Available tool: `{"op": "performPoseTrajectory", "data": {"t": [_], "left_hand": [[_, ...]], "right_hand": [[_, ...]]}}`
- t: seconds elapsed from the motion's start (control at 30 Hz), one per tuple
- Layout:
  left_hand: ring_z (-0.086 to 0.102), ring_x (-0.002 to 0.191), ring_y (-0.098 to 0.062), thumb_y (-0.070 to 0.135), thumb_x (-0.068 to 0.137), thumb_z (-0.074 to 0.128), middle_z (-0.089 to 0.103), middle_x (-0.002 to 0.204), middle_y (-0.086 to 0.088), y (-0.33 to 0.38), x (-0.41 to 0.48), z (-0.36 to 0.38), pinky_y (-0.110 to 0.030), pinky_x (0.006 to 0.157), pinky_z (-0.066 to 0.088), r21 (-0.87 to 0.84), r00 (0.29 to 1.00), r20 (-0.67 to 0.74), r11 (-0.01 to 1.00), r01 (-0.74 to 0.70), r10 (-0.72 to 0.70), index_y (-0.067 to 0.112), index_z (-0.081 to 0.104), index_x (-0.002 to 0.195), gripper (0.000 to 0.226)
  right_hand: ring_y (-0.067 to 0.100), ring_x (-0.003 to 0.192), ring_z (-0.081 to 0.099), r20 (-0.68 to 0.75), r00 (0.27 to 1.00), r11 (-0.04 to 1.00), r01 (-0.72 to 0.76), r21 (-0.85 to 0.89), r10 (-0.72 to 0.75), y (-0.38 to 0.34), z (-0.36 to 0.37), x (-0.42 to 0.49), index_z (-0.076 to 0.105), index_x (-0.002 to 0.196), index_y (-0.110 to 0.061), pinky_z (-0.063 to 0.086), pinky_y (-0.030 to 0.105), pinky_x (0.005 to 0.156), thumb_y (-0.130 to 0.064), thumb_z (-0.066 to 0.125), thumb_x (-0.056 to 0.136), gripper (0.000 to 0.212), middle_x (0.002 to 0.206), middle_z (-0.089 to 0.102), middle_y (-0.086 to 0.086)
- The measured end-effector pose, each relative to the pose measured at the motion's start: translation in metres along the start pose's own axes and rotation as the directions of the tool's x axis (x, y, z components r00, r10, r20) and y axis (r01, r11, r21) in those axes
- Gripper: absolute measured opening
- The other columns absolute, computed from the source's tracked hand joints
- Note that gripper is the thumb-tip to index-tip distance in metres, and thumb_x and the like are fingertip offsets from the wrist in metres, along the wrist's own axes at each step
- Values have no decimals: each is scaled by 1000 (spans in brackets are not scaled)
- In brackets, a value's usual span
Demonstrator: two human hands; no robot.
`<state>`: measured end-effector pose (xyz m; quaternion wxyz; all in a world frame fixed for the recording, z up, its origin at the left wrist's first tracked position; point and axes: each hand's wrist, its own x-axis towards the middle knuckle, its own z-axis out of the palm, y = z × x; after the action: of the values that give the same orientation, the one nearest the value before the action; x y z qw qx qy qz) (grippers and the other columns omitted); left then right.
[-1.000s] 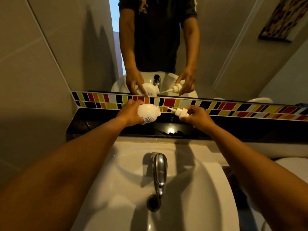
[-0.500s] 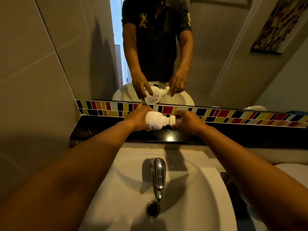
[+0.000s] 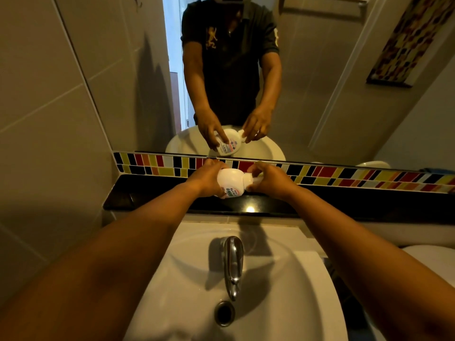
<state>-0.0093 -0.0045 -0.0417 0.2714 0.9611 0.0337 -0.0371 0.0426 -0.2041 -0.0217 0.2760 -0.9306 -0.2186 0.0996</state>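
Left hand (image 3: 205,179) fingers wrap the round white plastic soap bottle (image 3: 231,182), tilted sideways above the black glossy ledge (image 3: 152,198) to steady it. Right hand (image 3: 270,179) fingers pinch its white pump cap (image 3: 251,179), likely screwing it on.

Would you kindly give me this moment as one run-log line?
left hand: holds bottle | right hand: grips cap | place: above black ledge
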Motion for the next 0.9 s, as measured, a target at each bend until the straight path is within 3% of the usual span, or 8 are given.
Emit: {"op": "performPoseTrajectory", "data": {"t": [0.1,0.27,0.43,0.6,0.67,0.73,0.83,0.9], "left_hand": [[47,128,-35,19,68,86,38,145,-8,0,-1,0,-48,102,46,-24,1000,-3,1000,-11,11,26,45,136,80],[45,129,-35,19,68,86,37,146,-7,3,-1,-1,-48,102,45,52,998,17,997,-56,56,27,44,137,81],[45,130,-35,19,68,85,36,147,-6,3,1,-2,-50,103,45,82,997,14,994,-77,76,28,42,139,84],[44,130,-35,19,68,86,37,147,-8,-1,3,-4,-49,104,44,-8,999,28,1000,-27,27,27,43,140,84],[46,128,-35,19,68,86,38,146,-9,-3,4,-3,-47,103,44,-50,999,43,999,7,-5,25,44,139,82],[49,125,-34,18,67,86,42,142,-9,-5,4,0,-47,101,47,-91,997,73,995,41,-34,23,46,138,81],[56,119,-32,17,66,87,54,133,-9,-8,4,2,-46,96,53,-220,988,147,972,86,-55,21,49,133,77],[60,113,-28,13,69,85,62,125,-7,-6,3,2,-43,90,57,-331,973,225,936,119,-45,20,52,128,68]], "right_hand": [[16,84,61,43,996,990,-86,114,82,1,-3,2,63,100,-16,45,22,65,-32,78,78,31,92,64,0],[18,65,59,182,939,927,-324,191,291,2,-7,4,67,102,-5,49,26,54,-45,69,83,45,80,68,9],[18,63,66,479,800,645,-586,491,362,7,-12,3,58,119,-7,55,28,57,-51,58,89,53,89,73,15],[30,76,68,492,857,230,-515,826,154,19,-17,-1,56,111,-3,62,36,63,-36,48,90,40,105,63,26],[31,81,67,458,887,156,-462,873,68,23,-17,-3,54,120,0,61,37,72,-25,51,89,40,112,59,28],[27,84,66,416,909,200,-414,888,34,25,-14,-6,54,124,-1,61,35,74,-14,55,90,36,118,56,26],[22,89,63,339,938,395,-337,855,68,25,-6,-8,51,131,-8,57,28,69,-4,65,85,48,118,59,19],[24,94,62,296,950,452,-307,837,97,24,0,-7,52,131,-6,53,27,67,-1,69,82,52,116,61,18]]}}
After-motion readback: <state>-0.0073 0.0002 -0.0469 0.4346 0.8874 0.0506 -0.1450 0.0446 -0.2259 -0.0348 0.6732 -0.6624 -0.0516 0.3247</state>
